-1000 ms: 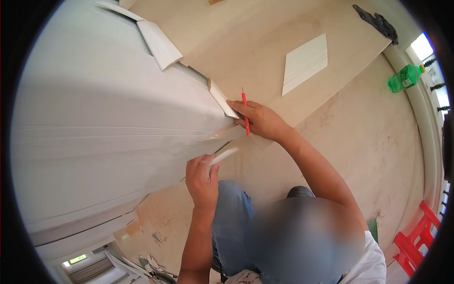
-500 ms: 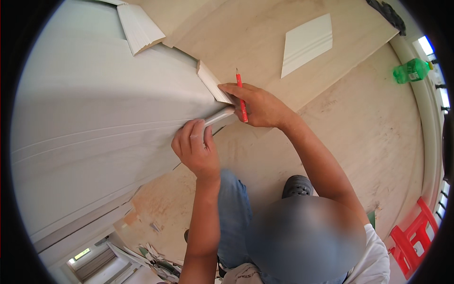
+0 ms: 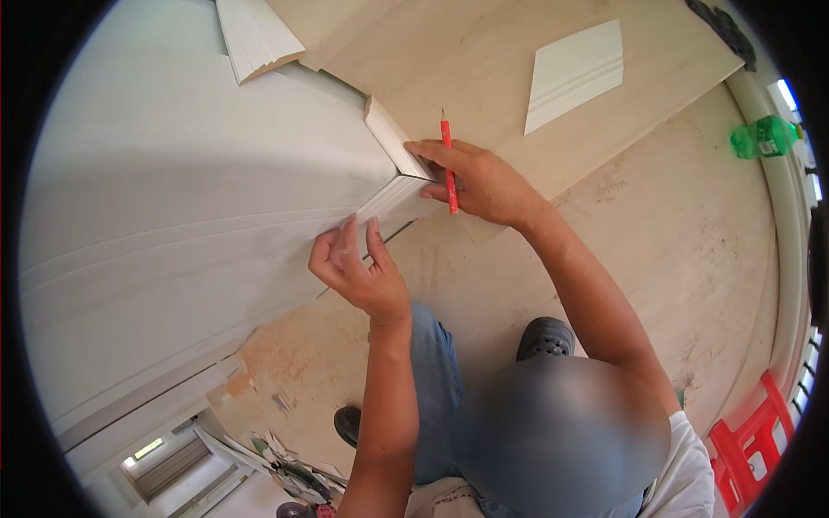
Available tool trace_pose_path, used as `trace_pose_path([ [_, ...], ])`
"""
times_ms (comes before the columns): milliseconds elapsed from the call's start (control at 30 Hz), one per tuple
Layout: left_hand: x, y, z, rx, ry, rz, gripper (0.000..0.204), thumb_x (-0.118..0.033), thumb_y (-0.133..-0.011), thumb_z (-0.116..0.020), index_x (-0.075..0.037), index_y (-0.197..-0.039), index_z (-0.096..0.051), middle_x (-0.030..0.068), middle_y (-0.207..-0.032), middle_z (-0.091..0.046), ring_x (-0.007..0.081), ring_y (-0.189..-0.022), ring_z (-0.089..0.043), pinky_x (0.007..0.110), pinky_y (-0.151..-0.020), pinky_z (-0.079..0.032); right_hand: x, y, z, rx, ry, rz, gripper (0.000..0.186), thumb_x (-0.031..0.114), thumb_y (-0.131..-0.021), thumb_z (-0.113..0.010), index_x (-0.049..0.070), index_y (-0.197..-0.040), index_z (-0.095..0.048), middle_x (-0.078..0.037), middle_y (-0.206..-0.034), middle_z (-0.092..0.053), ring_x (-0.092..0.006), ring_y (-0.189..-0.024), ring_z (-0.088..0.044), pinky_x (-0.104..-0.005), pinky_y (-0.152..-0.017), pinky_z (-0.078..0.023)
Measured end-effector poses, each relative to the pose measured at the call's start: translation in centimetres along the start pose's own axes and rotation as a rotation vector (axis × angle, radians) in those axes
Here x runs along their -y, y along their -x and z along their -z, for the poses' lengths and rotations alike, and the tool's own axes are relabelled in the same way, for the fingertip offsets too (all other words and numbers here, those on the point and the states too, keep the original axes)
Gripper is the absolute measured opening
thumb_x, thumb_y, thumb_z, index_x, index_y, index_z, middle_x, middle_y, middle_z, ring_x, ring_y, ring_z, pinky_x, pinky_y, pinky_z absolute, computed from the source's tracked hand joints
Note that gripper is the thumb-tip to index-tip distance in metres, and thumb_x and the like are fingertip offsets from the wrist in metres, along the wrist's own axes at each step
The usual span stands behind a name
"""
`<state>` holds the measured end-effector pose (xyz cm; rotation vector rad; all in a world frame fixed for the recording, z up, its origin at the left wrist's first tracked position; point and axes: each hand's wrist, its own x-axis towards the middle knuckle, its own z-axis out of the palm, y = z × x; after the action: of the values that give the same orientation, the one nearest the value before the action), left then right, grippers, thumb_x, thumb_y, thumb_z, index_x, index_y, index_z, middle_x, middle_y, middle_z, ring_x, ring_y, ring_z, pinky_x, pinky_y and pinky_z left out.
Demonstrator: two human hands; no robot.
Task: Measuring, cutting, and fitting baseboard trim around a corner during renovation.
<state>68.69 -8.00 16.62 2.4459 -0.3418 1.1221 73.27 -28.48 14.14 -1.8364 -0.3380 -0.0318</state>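
Observation:
Two short white moulding pieces meet at an angled joint on the corner of a pale panel. My left hand pinches the lower end of the nearer moulding piece between thumb and fingers. At the joint, my right hand grips the end of the farther moulding piece, its thumb and fingertips close to the seam. A red pencil is tucked in the same hand, point upward. Under both pieces lies the large white panel, which has thin grooves along it.
A wider moulding offcut rests on the panel's far edge. On the tan board lies a white grooved offcut. A green bottle and a red plastic stool are at the right. Scraps litter the lower left.
The nearer moulding piece has turned so that its grooved face shows and its end now meets the farther piece. My left fingers have shifted slightly down along it.

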Motion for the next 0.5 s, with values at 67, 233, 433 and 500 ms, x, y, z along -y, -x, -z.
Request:
trace_pose_path([
  [67,0.09,0.12,0.0,-0.008,-0.009,0.031,0.03,0.003,-0.089,-0.077,-0.001,-0.118,-0.068,0.012,-0.117,-0.049,0.0247,-0.102,-0.057,0.034,-0.081,-0.056,-0.02,-0.08,-0.07,0.003,0.004,-0.001,0.065,0.009,-0.083,-0.083,0.008,-0.142,-0.057,-0.013,-0.112,-0.069,-0.028,-0.097,-0.068,-0.0385,-0.085,-0.056],
  [233,0.29,0.2,-0.27,-0.032,0.003,0.032,0.028,0.004,-0.09,-0.075,0.0,-0.117,-0.068,0.0121,-0.118,-0.05,0.0242,-0.102,-0.06,0.034,-0.079,-0.057,0.25,-0.14,-0.08,-0.009,-0.015,0.021,0.064,0.009,-0.084,-0.082,0.009,-0.142,-0.056,-0.013,-0.111,-0.069,-0.028,-0.096,-0.068,-0.0383,-0.084,-0.056],
  [433,-0.26,0.35,-0.28,-0.022,-0.014,0.025,0.03,0.007,-0.089,-0.075,-0.001,-0.117,-0.07,0.0119,-0.117,-0.052,0.025,-0.103,-0.061,0.035,-0.082,-0.058,0.07,-0.03,0.11,-0.009,-0.049,0.015,0.06,0.014,-0.084,-0.083,0.01,-0.139,-0.059,-0.016,-0.112,-0.069,-0.0333,-0.095,-0.069,-0.0417,-0.081,-0.055],
  [500,-0.21,0.38,-0.28,-0.026,-0.016,0.023,0.03,0.006,-0.088,-0.076,-0.001,-0.117,-0.071,0.0115,-0.117,-0.055,0.0251,-0.104,-0.062,0.035,-0.082,-0.058,0.01,-0.1,0.03,-0.012,-0.055,0.029,0.06,0.011,-0.084,-0.081,0.01,-0.139,-0.059,-0.016,-0.11,-0.069,-0.0329,-0.094,-0.069,-0.0414,-0.081,-0.055],
])
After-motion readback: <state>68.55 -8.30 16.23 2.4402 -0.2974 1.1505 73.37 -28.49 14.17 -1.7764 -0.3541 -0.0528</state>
